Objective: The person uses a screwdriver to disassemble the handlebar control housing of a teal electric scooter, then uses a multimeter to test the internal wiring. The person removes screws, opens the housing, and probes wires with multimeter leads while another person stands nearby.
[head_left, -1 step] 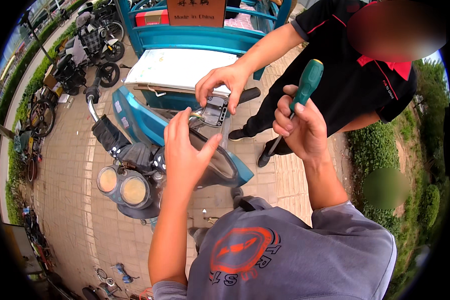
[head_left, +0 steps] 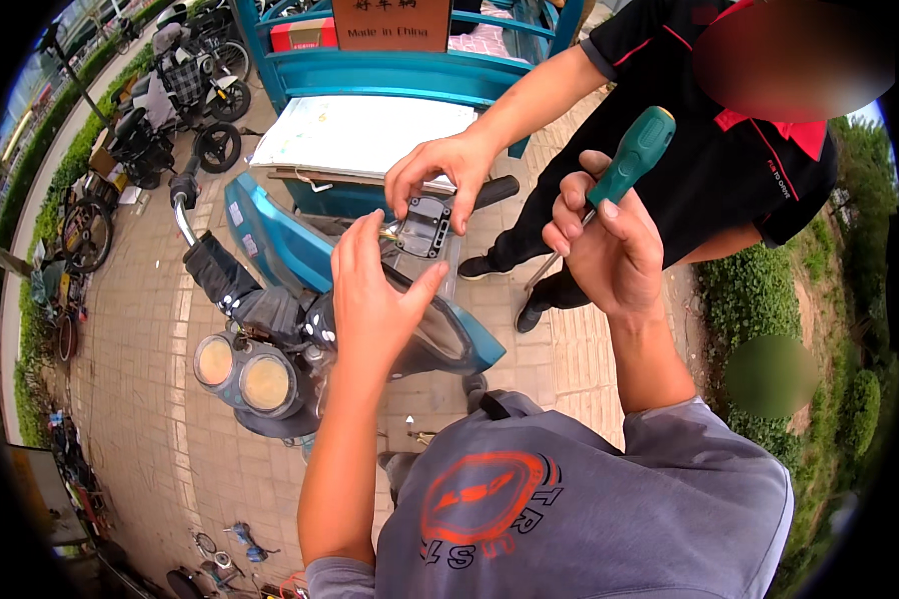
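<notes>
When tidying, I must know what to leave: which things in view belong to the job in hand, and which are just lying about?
In the job:
green-handled screwdriver, in the right hand
dark case, in a co-worker's hand, left hand beside it

Seemingly lying about:
red box
parked bikes
blue object on the paving

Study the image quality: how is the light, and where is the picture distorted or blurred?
Head view: bright daylight; head view: fisheye distortion bows straight edges near the black rim; head view: smooth blurs cover the co-worker's head and a round patch of greenery, while the green-handled screwdriver in the right hand looks sharper.
</notes>
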`<state>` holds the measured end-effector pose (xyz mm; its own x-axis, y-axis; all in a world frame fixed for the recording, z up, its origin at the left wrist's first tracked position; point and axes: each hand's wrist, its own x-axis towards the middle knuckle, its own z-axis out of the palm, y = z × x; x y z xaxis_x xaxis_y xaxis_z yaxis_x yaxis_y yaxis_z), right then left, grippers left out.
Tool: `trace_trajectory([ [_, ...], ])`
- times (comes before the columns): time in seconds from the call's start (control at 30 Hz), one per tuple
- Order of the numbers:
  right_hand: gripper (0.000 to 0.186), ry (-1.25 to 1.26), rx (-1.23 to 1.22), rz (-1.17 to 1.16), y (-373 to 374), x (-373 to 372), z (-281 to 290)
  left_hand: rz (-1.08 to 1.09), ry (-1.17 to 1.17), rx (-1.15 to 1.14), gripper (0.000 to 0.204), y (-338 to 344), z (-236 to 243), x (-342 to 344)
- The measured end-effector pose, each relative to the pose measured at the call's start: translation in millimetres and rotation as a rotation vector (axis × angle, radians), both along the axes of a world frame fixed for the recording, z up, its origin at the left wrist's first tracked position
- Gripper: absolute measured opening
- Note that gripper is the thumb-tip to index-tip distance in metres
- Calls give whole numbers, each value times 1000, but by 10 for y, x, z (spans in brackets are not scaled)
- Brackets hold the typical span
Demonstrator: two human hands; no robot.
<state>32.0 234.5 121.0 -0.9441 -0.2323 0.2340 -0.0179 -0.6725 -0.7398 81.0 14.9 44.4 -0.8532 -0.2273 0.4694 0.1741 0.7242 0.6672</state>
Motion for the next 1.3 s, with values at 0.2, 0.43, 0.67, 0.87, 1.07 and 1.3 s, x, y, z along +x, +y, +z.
trace_trajectory([
  [0.2, 30, 397, 299, 189, -167, -456, -327, 34, 163, -19, 80, 224, -417, -426],
  [0.43, 25, 658, 471, 102, -625, -718, -506, -28, 335, -106, 50, 136, -486, -597],
  [0.67, 26, 602, 707, 3, -629, -619, -282, -75, 337, -68, 42, 86, -407, -686],
  [0.87, 28, 612, 857, -22, -648, -623, -186, -27, 358, -102, 42, 102, -401, -705],
  [1.07, 13, 667, 964, 65, -633, -819, -256, 6, 350, -116, 42, 112, -437, -710],
  [1.3, 23, 402, 933, -80, -705, -733, -266, 20, 334, -106, 42, 110, -427, -717],
])
